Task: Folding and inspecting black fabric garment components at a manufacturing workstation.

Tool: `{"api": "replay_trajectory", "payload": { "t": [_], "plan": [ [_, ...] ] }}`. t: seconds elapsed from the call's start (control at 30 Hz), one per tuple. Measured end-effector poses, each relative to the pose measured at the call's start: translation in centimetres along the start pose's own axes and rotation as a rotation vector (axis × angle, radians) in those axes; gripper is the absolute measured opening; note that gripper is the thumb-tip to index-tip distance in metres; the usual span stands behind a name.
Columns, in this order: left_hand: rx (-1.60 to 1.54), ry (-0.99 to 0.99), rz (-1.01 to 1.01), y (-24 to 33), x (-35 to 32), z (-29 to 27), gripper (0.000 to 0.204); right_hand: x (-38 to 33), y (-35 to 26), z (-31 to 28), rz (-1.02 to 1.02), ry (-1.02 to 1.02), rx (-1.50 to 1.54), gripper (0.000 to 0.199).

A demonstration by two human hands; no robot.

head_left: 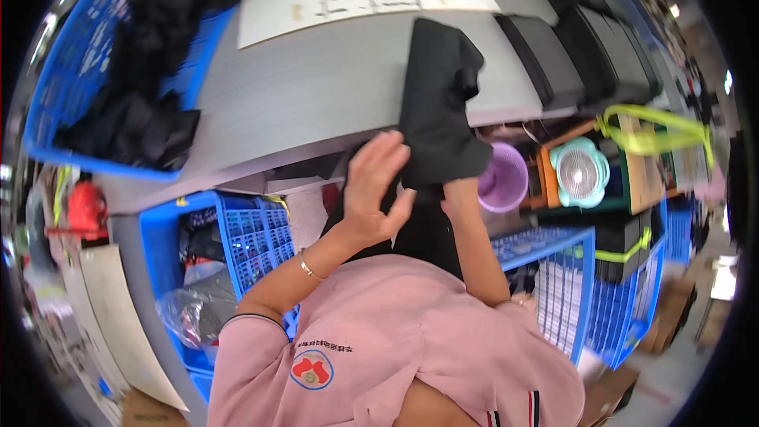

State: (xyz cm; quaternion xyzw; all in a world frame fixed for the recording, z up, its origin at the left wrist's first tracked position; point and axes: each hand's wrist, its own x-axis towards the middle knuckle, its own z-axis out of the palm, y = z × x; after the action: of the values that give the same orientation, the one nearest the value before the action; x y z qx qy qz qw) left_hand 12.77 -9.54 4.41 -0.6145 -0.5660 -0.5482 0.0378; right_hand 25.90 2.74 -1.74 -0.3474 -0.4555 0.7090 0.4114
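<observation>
A black fabric piece [439,103] stands over the front edge of the grey table [308,87], its upper part against the tabletop and its lower end above my lap. My right hand [461,192] grips its lower right end; the cloth covers most of those fingers. My left hand [378,190] is just left of the cloth, fingers spread and slightly blurred, with nothing in it. Whether its fingertips touch the cloth, I cannot tell.
A blue basket [207,63] of black cloth stands at the left. Stacked black pieces [545,59] lie at the right, near a purple bucket [504,178], a mint-green fan [579,173] and a yellow-green strap [656,140]. Blue crates [589,285] flank my lap.
</observation>
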Motion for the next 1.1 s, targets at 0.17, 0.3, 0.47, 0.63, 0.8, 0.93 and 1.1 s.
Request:
{"api": "replay_trajectory", "payload": {
  "t": [0.17, 0.3, 0.47, 0.63, 0.8, 0.93, 1.1],
  "plan": [
    [-0.002, 0.020, -0.251, 1.2, -0.4, 3.5, 0.080, -1.0, -4.1, 1.6, 0.147, 0.064, 0.261, 0.040],
    [0.014, 0.167, -0.272, 2.5, 0.8, 5.2, 0.075, -1.4, -5.3, 2.0, 0.121, 0.046, 0.294, 0.036],
    [0.034, 0.111, -0.379, 2.8, 1.1, 5.0, 0.060, -1.7, -5.1, 1.3, 0.143, 0.071, 0.419, 0.034],
    [-0.052, 0.183, -0.292, 3.0, 1.5, 5.3, 0.068, -2.5, -4.4, 1.2, 0.165, 0.065, 0.538, 0.036],
    [-0.114, 0.146, -0.276, 3.6, 1.2, 5.5, 0.072, -2.4, -3.3, 0.6, 0.169, -0.014, 0.647, 0.038],
    [-0.130, 0.141, -0.275, 3.3, 1.0, 5.5, 0.074, -2.6, -3.7, 0.9, 0.222, -0.016, 0.691, 0.038],
    [-0.156, 0.151, -0.279, 2.9, 1.1, 5.2, 0.074, -3.1, -4.1, 1.7, 0.185, -0.076, 0.709, 0.037]
  ]
}}
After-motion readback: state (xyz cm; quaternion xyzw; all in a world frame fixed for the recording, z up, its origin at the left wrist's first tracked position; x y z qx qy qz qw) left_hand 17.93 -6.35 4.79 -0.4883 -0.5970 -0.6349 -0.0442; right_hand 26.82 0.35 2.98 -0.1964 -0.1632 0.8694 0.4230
